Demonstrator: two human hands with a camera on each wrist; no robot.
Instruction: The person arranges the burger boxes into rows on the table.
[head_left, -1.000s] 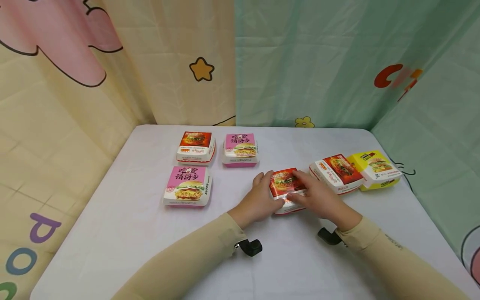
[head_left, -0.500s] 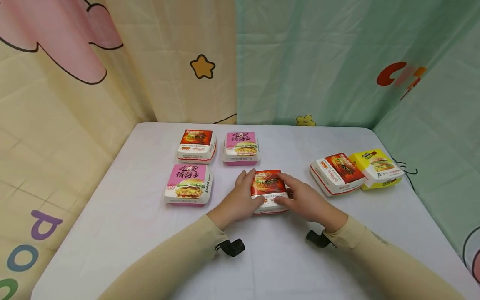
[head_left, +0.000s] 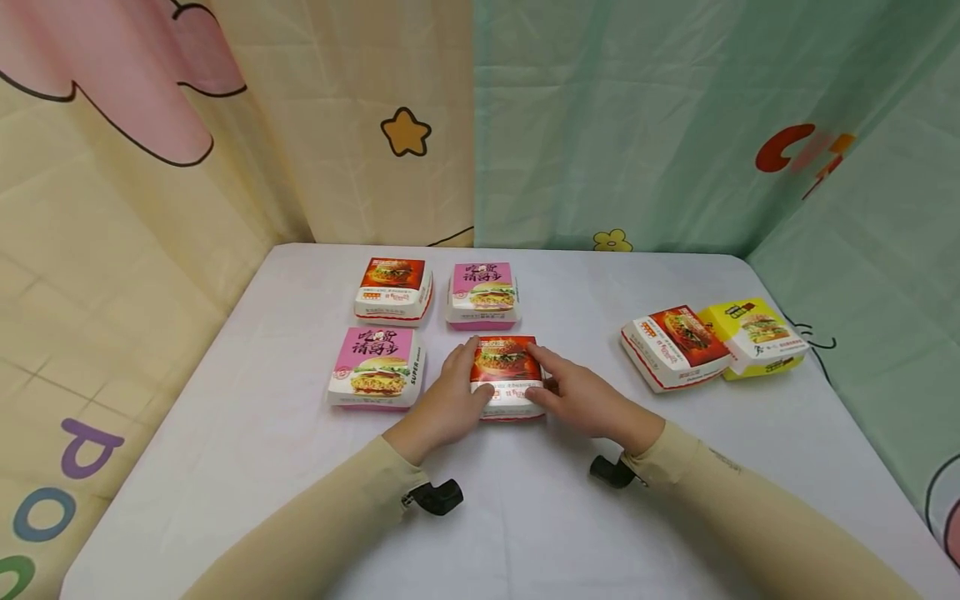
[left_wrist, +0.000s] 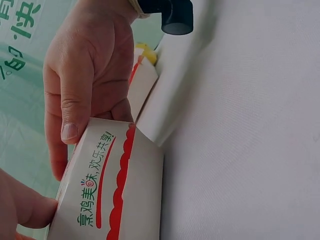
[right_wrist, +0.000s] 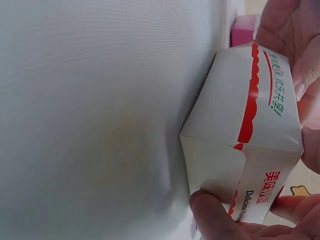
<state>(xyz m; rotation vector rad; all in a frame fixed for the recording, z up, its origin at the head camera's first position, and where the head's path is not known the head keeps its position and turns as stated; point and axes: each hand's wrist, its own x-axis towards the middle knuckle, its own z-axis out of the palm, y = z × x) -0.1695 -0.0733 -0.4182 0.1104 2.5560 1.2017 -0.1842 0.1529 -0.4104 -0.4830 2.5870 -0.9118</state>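
Observation:
A red-and-white burger box (head_left: 507, 360) with a hamburger picture is between my two hands, in the middle of the table. My left hand (head_left: 442, 404) grips its left side, thumb on the near top edge. On the opposite side my right hand (head_left: 592, 404) grips it, thumb also on top. In the left wrist view the box's white front (left_wrist: 142, 195) shows a scalloped red line. The right wrist view shows right-hand fingers (right_wrist: 212, 217) against the box's end (right_wrist: 215, 165). Whether the base touches the table, I cannot tell.
To the left are a pink burger box (head_left: 377, 367), a red-and-white one (head_left: 393, 290) behind it, and another pink one (head_left: 482, 296) farther back. Rightward, a tilted red-and-white box (head_left: 675, 346) leans against a yellow one (head_left: 753, 337). Curtains (head_left: 600, 125) surround the white table (head_left: 525, 533).
Both hands have moved left together with the red-and-white burger box, away from the pair at the right. It now sits beside the front pink box. The other boxes stay put.

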